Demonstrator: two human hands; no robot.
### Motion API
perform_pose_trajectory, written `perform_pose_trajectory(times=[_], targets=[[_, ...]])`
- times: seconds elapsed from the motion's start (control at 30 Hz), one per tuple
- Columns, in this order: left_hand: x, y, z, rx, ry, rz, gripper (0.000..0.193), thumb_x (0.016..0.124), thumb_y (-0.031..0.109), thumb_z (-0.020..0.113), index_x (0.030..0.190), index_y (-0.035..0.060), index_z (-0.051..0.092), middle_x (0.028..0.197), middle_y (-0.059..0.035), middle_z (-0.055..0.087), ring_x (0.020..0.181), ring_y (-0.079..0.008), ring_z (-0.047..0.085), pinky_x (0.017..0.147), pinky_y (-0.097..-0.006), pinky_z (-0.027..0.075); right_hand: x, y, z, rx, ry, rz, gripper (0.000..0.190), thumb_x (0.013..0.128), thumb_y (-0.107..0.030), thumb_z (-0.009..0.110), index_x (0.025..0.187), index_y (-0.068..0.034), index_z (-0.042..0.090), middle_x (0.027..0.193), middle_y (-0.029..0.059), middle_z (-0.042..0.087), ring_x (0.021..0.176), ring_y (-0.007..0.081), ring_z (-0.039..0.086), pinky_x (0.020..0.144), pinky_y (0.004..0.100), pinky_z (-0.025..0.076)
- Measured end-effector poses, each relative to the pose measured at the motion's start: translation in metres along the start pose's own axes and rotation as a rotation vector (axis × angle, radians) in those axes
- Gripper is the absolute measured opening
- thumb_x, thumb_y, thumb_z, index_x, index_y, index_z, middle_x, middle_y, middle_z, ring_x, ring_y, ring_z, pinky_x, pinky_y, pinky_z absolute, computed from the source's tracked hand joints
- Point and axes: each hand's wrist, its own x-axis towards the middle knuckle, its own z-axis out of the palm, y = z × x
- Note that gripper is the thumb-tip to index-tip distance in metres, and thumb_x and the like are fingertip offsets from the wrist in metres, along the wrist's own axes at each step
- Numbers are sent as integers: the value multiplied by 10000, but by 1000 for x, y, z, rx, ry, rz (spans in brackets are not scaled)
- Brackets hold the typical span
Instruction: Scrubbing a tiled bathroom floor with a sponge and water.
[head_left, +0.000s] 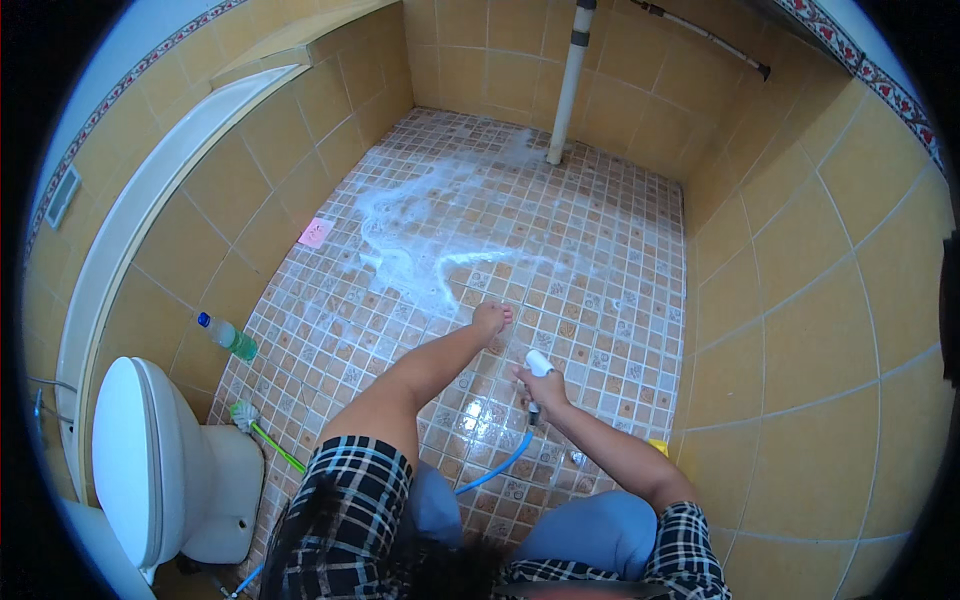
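My right hand (545, 388) grips a white spray nozzle (538, 363) joined to a blue hose (499, 472) that runs back between my knees. Ahead of it and to the left, my left hand (492, 319) hovers over or touches the wet tiles, its fingers bent. The view does not settle whether that hand is closed or touching the floor. White soap foam (412, 262) spreads over the mosaic tile floor (600, 300) just beyond my left hand. Water glistens on the tiles between my arms.
On the left stand a white toilet (180, 465), a toilet brush with a green handle (277, 448) and a plastic bottle of green liquid (229, 336). A pink sachet (316, 232) lies by the wall. A white pipe (571, 82) rises at the back. Something yellow (658, 447) lies at right.
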Motion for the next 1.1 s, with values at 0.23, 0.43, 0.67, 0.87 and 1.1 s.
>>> perform_pose_trajectory(times=[0.23, 0.43, 0.67, 0.87, 1.1], targets=[[19, -5, -37, 60, 235, 74, 129, 843, 104, 554, 849, 52, 672, 751, -98, 666, 624, -193, 643, 455, -299, 472, 20, -47, 53, -279, -57, -56, 295, 766, -207, 752, 819, 7, 556, 554, 22, 515, 400, 105, 473, 352, 278, 363], [12, 10, -99, 1265, 178, 249, 207, 757, 167, 645, 920, 46, 688, 842, -131, 688, 712, -281, 667, 598, -389, 524, 51, -28, 103, -408, -56, -128, 301, 769, -212, 747, 833, 20, 566, 565, 20, 519, 404, 109, 483, 348, 287, 360], [-41, 30, -118, 2032, 39, 267, 235, 805, 162, 582, 996, 75, 687, 1080, -117, 661, 1002, -262, 637, 760, -384, 513, 67, 50, 54, -228, 60, 2, 265, 786, -202, 734, 857, 4, 583, 618, 36, 570, 405, 101, 464, 351, 277, 369], [-60, 48, -222, 1765, 320, 9, 210, 800, 133, 597, 986, 111, 694, 1048, -94, 672, 992, -252, 643, 791, -405, 515, 21, 78, 81, -272, -157, 122, 347, 747, -249, 745, 953, 6, 633, 704, 73, 615, 503, 134, 541, 471, 315, 440], [-91, 64, -264, 1870, 409, -99, 199, 803, 131, 599, 976, 135, 696, 1053, -77, 668, 1001, -245, 640, 784, -390, 506, 43, 148, 87, -384, -138, 97, 236, 766, -119, 723, 905, -3, 572, 613, 35, 552, 423, 103, 475, 361, 272, 363]])
